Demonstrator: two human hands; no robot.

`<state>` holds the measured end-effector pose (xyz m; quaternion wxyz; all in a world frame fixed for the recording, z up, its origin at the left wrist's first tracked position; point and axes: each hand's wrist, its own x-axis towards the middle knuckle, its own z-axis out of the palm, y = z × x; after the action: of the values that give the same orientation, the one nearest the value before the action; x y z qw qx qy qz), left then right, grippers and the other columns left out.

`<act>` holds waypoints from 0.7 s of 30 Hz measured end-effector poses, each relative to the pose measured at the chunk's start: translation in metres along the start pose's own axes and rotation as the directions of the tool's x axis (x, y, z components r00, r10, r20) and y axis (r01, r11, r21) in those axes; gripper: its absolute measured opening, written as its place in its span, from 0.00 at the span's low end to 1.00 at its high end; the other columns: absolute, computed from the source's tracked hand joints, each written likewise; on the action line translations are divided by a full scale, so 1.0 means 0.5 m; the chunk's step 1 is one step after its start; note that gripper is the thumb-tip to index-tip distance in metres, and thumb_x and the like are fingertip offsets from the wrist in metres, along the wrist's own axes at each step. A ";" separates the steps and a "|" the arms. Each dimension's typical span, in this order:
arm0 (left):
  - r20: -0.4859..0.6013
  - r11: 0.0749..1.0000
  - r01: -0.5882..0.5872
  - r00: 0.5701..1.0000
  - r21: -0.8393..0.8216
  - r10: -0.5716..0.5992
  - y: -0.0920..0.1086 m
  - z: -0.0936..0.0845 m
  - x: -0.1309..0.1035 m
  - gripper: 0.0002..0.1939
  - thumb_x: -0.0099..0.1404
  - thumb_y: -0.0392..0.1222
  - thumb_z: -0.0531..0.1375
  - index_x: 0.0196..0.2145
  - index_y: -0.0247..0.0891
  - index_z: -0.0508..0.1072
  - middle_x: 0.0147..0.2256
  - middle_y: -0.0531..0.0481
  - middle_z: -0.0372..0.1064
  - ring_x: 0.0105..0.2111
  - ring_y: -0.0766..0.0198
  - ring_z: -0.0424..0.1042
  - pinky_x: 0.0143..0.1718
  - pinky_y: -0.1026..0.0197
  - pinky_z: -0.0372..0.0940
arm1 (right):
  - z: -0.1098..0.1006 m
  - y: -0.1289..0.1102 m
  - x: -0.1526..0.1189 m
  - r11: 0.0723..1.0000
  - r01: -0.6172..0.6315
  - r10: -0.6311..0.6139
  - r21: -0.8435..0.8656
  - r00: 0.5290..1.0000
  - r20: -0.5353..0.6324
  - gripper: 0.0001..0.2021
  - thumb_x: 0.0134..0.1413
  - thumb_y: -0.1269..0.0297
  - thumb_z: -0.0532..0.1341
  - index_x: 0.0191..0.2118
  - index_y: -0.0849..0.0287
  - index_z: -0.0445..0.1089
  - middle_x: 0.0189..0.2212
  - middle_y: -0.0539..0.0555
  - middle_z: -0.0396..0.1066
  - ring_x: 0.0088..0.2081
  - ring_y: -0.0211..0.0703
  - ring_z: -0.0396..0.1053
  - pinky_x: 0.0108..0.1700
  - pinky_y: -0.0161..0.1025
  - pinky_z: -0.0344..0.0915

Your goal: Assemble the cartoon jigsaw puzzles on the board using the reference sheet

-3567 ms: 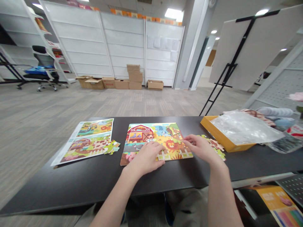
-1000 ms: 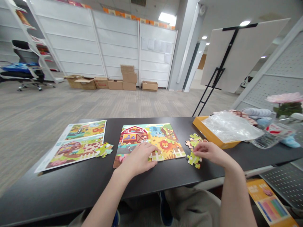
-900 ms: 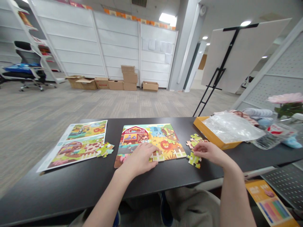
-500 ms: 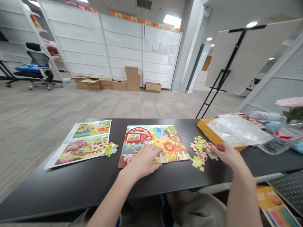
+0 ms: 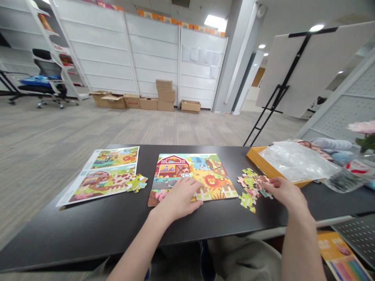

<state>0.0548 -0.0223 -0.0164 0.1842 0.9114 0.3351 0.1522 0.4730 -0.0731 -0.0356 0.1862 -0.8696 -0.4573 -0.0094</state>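
A farm-scene jigsaw puzzle (image 5: 209, 177) with a red barn, an elephant and a lion lies on the black table. My left hand (image 5: 181, 197) rests flat over its lower middle, fingers stretched out and covering part of the picture. To the right lies a loose heap of puzzle pieces (image 5: 247, 199), green, pink and brown. My right hand (image 5: 288, 195) is at the heap's right edge, thumb and fingers pinched on a puzzle piece (image 5: 267, 194) there. Fingers partly hide that piece. More joined pieces (image 5: 137, 183) lie on the left, overlapping the printed picture sheet (image 5: 101, 181).
At the right, an orange box (image 5: 260, 166) holds clear plastic wrapping (image 5: 295, 160). Beyond it are rolled cloths (image 5: 331, 143) and a clear vase (image 5: 348, 173) with a pink flower. A pencil-like stick (image 5: 62, 208) pokes out under the sheet. An easel (image 5: 281, 89) stands behind the table.
The whole view has shifted slightly. My left hand stays on the puzzle, and my right hand remains at the heap with hardly any visible movement.
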 end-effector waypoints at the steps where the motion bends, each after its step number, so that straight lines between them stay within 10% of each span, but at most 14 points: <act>1: 0.002 1.000 -0.001 1.000 -0.002 0.001 0.001 -0.001 0.000 0.17 0.65 0.42 0.63 0.51 0.42 0.71 0.50 0.44 0.72 0.54 0.50 0.68 0.57 0.48 0.62 | -0.003 -0.002 -0.001 1.000 -0.022 0.022 -0.004 1.000 0.018 0.26 0.41 0.37 0.64 0.36 0.56 0.77 0.36 0.59 0.81 0.34 0.59 0.78 0.31 0.46 0.66; 13: -0.038 0.999 -0.015 0.999 -0.038 0.014 -0.002 -0.002 0.000 0.16 0.65 0.45 0.64 0.49 0.41 0.72 0.49 0.44 0.73 0.52 0.50 0.69 0.56 0.49 0.63 | -0.053 -0.119 -0.045 0.947 -0.015 0.041 0.321 0.996 -0.076 0.24 0.42 0.40 0.67 0.36 0.57 0.75 0.39 0.62 0.80 0.42 0.61 0.77 0.42 0.49 0.71; 21: -0.270 0.947 0.212 0.923 -0.240 -0.275 0.004 -0.002 0.020 0.12 0.69 0.47 0.57 0.46 0.39 0.74 0.47 0.43 0.76 0.49 0.50 0.74 0.50 0.49 0.68 | -0.013 -0.302 -0.115 0.464 0.059 -0.371 0.884 0.919 0.133 0.25 0.42 0.48 0.74 0.42 0.57 0.71 0.41 0.61 0.80 0.42 0.52 0.78 0.42 0.43 0.74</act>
<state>0.0627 -0.0171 -0.0129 0.2423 0.8047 0.4525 0.2985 0.3200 -0.0435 0.0072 0.5207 -0.5810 -0.5296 0.3328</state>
